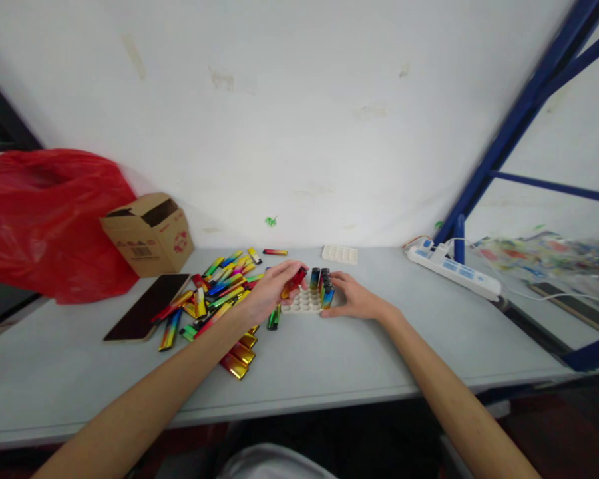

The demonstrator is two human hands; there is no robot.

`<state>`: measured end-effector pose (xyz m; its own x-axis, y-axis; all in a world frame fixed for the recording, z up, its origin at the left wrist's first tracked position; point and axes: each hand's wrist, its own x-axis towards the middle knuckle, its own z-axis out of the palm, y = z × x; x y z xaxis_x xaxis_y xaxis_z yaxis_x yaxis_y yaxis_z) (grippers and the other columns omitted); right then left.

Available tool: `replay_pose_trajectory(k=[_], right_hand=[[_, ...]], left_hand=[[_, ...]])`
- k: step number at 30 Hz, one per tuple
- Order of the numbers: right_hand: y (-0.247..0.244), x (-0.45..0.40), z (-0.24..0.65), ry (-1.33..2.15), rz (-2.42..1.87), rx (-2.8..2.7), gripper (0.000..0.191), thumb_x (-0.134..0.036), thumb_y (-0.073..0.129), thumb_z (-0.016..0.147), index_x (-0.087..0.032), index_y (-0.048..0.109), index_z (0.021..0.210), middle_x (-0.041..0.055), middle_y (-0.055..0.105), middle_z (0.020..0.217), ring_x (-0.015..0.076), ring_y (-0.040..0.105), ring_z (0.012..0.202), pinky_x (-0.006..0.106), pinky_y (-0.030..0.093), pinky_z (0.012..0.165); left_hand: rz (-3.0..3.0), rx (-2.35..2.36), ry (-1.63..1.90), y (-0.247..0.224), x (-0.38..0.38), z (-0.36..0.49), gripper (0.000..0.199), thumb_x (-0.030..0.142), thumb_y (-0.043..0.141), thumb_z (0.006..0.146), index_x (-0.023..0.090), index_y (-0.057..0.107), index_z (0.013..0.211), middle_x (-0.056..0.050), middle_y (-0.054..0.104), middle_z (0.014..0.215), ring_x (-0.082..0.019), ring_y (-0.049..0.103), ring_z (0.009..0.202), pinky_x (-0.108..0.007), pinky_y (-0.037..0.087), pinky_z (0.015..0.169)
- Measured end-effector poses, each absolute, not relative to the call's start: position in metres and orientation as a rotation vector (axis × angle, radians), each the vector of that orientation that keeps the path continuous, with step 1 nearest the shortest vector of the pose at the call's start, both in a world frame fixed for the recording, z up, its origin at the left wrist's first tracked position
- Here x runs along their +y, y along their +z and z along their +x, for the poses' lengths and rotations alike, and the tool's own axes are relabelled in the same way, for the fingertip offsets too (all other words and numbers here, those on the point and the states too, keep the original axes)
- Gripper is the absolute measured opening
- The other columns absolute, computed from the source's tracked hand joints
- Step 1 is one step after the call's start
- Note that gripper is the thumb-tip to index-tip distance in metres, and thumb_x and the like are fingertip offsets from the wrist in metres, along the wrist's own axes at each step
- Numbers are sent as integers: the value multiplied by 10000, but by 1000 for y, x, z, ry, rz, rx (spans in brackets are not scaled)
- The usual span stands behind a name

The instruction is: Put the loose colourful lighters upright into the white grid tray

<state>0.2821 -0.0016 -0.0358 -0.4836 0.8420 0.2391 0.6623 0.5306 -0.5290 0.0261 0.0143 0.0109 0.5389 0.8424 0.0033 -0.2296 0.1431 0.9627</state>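
A red lighter (293,282) is gripped in the left hand (272,289), tilted over the white tray (303,303). The tray's edge is steadied by the right hand (352,298), fingers flat and loosely open. Loose lighters (219,293) are piled left of the left hand.

a pale grey surface (329,372) stands against a stained white wall (299,100); a blue metal frame (519,113) rises at right.

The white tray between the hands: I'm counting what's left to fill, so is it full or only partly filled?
Partly filled. The white tray has a few tubes standing at its right end; its other holes show empty.
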Motion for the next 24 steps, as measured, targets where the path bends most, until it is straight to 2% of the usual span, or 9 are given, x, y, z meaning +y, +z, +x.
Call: replay_pose_trajectory(k=[4, 8, 24], right_hand=[[-37, -1, 283, 501, -1209, -2297, 841, -594, 855, 717, -156, 595, 1387, 186, 522, 1439, 348, 510, 1336, 526, 383, 1189], [-37, 0, 283, 509, -1211, -2293, 845, -598, 853, 716, -157, 595, 1388, 182, 523, 1435, 344, 514, 1332, 518, 382, 1191], [-38, 0, 283, 498, -1203, -2298, 858, -631, 845, 705, -147, 606, 1372, 195, 522, 1442, 356, 505, 1345, 533, 376, 1191]], left_hand=[[1134, 675, 808, 13, 15, 26, 401, 506, 759, 826, 117, 696, 898, -21, 621, 703, -69, 468, 519, -191, 319, 438], [1089, 679, 776, 11, 17, 26, 350, 433, 755, 823, 85, 714, 835, -37, 623, 711, -73, 470, 524, -216, 318, 455], [1094, 715, 809, 12, 14, 24, 333, 397, 745, 811, 82, 738, 918, -33, 626, 715, -76, 445, 500, -221, 267, 453]])
